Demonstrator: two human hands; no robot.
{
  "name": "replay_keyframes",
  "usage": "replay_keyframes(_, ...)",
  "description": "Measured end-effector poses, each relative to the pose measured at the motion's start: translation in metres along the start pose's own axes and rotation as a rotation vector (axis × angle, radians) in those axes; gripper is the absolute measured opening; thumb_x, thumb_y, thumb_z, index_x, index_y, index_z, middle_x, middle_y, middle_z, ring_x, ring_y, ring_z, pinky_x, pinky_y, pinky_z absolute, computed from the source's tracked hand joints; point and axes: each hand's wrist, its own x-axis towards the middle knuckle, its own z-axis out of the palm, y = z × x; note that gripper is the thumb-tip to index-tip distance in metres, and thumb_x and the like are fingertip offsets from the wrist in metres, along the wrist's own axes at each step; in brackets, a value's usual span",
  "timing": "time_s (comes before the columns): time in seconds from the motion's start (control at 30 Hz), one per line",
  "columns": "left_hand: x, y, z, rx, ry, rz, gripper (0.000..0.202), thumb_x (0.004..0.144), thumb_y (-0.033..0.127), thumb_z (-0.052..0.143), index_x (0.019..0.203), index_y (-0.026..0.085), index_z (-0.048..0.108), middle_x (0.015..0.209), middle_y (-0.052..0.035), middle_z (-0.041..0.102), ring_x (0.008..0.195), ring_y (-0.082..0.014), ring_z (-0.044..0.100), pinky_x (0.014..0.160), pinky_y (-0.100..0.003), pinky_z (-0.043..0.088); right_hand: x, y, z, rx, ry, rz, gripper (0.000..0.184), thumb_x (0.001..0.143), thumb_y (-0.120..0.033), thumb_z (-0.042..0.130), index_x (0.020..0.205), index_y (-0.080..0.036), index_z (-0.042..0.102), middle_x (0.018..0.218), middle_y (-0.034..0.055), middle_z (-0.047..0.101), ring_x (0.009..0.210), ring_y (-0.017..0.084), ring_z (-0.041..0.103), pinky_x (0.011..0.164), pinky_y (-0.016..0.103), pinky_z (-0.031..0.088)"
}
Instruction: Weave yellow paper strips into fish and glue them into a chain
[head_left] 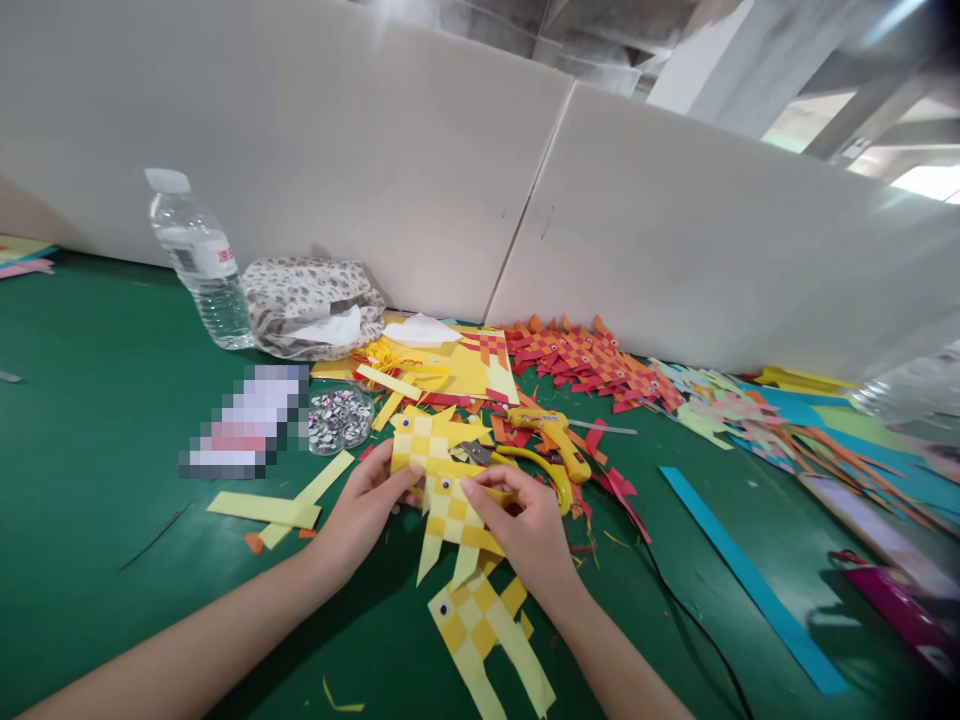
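As the head view shows: left hand [379, 485], fingers pinched on a yellow fish [424, 440]; right hand [529, 520], fingers pinched on a second fish [454, 515], above the surface [97, 400]; third fish [476, 618], nearer the front edge. Midway to the back edge: glue gun [553, 432], pliers [478, 453], googly eyes [341, 417]. Along the back edge: bottle [201, 262], pouch [311, 295], red fish [585, 358]. Toward the right edge: blue strip [754, 580].

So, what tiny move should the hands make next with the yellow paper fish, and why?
Maybe the right hand should lay the front yellow woven-paper fish flat on the green table. It overlaps the rear yellow woven-paper fish, which the left hand is holding, so parting them might make both easier to see and handle.
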Motion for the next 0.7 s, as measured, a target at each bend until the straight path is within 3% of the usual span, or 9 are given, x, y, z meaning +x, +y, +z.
replay_keyframes(0.3, -0.002, 0.004, 0.002, 0.08, -0.011, 0.058, 0.018, 0.07, 0.032, 0.067, 0.081, 0.019, 0.061, 0.062, 0.0048, 0.055, 0.053, -0.0087, 0.047, 0.051, -0.019, 0.038, 0.002, 0.005, 0.001, 0.039, 0.004, 0.041, 0.027, 0.072, -0.044, 0.063, 0.069, -0.018, 0.06, 0.062, -0.0003, 0.058, 0.052, 0.01, 0.048, 0.046, 0.02, 0.037)
replay_keyframes(0.53, 0.0, 0.001, 0.0, 0.083, -0.034, 0.071, 0.018, 0.073, 0.031, 0.064, 0.084, 0.018, 0.059, 0.064, 0.0052, 0.054, 0.053, -0.0072, 0.046, 0.05, -0.017, 0.039, 0.005, 0.006, -0.004, 0.131, -0.033, 0.141, 0.041, 0.064, -0.046, 0.07, 0.093, -0.019, 0.057, 0.07, 0.0009, 0.061, 0.056, 0.013, 0.054, 0.05, 0.024, 0.043)
replay_keyframes(0.7, 0.001, -0.002, -0.001, 0.058, -0.101, 0.067, 0.031, 0.072, 0.025, 0.068, 0.1, 0.02, 0.056, 0.079, 0.0029, 0.062, 0.069, -0.0109, 0.057, 0.055, -0.018, 0.045, 0.007, 0.012, -0.004, 0.202, -0.051, 0.166, 0.032, 0.062, -0.043, 0.072, 0.08, -0.018, 0.063, 0.07, 0.0012, 0.061, 0.056, 0.012, 0.053, 0.05, 0.023, 0.042)
